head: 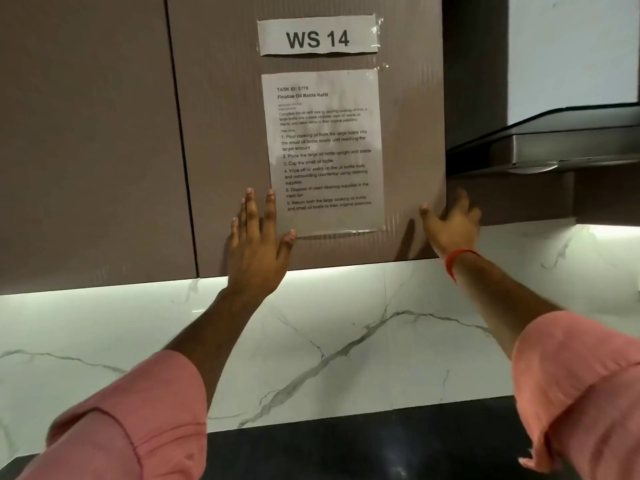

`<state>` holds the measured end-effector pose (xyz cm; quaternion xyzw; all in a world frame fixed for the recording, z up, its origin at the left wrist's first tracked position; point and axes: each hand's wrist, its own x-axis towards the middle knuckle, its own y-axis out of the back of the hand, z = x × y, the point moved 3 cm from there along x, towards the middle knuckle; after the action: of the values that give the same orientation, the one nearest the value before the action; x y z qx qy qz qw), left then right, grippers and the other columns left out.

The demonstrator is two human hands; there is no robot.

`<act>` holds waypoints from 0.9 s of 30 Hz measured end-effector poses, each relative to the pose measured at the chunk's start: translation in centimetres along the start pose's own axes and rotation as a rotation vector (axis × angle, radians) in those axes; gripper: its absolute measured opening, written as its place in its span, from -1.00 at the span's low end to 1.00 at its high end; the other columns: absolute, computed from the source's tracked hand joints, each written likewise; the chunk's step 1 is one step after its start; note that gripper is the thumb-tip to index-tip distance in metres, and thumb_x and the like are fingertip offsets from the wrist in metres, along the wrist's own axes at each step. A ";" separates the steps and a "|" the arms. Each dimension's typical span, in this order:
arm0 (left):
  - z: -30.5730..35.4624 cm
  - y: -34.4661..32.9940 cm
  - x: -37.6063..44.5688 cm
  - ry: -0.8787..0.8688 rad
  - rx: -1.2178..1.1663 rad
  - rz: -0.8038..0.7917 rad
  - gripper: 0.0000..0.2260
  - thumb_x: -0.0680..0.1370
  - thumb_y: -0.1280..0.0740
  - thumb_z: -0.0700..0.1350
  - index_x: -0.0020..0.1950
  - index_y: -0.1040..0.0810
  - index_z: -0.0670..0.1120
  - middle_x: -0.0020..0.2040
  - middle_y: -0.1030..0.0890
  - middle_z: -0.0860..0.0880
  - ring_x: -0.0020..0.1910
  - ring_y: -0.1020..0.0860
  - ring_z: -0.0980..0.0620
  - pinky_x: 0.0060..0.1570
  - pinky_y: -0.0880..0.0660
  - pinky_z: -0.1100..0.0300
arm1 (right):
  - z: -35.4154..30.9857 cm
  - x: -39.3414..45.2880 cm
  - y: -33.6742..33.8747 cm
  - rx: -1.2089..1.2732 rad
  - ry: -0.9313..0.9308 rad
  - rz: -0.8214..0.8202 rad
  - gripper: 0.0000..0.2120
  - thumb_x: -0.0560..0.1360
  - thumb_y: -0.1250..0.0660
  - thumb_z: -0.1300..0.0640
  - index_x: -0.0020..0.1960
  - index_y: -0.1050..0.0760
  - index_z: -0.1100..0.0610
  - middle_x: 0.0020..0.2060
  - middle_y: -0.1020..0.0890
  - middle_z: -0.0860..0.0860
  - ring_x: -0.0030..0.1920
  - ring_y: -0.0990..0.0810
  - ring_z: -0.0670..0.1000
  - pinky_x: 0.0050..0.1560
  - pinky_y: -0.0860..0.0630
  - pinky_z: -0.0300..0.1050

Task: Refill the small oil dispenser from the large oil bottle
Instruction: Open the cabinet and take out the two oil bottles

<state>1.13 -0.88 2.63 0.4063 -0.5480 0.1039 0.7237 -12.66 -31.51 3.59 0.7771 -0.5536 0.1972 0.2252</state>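
Overhead, the left hand (258, 237) lies spread flat on the cabinet door (221, 133) beside the instruction sheet (323, 150); the right hand (452, 223), fingers loose, hooks the door's edge, likely to open it. Neither oil bottle is visible.

Cabinet door (221, 133): label strip (317, 35) taped near its top; instruction sheet (323, 150) taped directly below the strip; second cabinet door (86, 133) adjoining on the left; range hood (554, 143) to the right; left hand (258, 244) flat on the door at the sheet's lower left corner; right hand (453, 226) at the door's lower right edge; backsplash (346, 341) below the cabinets; countertop (381, 441) at its foot.
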 end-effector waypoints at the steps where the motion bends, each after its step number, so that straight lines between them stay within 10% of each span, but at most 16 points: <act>1: 0.2 -0.3 -0.1 0.005 0.002 0.005 -0.33 0.67 0.03 0.25 0.69 0.14 -0.01 0.68 0.15 -0.19 0.66 0.09 -0.20 0.59 0.05 -0.18 | 0.6 0.3 0.1 0.080 -0.065 -0.008 -0.18 0.54 -0.36 -0.19 0.62 -0.05 0.06 0.53 -0.20 0.23 0.49 -0.27 0.34 0.43 -0.33 0.27; 9: 1.4 -3.3 -0.5 0.005 0.066 -0.005 -0.34 0.67 0.03 0.26 0.69 0.11 0.00 0.68 0.12 -0.19 0.66 0.05 -0.22 0.57 0.07 -0.19 | 4.7 1.7 -1.5 0.401 -0.322 -0.176 -0.12 0.35 -0.44 -0.32 0.54 -0.20 -0.05 0.46 -0.32 0.12 0.37 -0.43 0.30 0.33 -0.45 0.35; 19: 3.5 -4.3 -1.8 0.027 0.103 -0.025 -0.36 0.68 0.02 0.23 0.69 0.08 0.00 0.67 0.07 -0.25 0.65 0.00 -0.25 0.57 0.02 -0.20 | 5.4 1.7 -1.3 0.836 -0.422 0.003 -0.36 0.27 -0.60 -0.05 0.29 -0.47 0.01 0.09 -0.63 0.02 0.02 -0.63 0.07 0.12 -0.62 0.19; 27: 4.3 -2.5 -2.8 0.029 0.114 -0.022 -0.36 0.68 0.04 0.26 0.68 0.15 0.05 0.68 0.17 -0.19 0.66 0.08 -0.22 0.54 0.17 -0.10 | 5.6 0.6 -0.7 0.710 -0.280 0.112 -0.41 0.29 -0.60 -0.12 0.22 -0.54 0.09 0.05 -0.63 0.02 0.02 -0.64 0.00 0.10 -0.58 -0.10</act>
<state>-1.51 -4.65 -0.72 0.4513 -0.5259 0.1328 0.7086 -11.49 -34.90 -0.77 0.7948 -0.5178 0.2806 -0.1465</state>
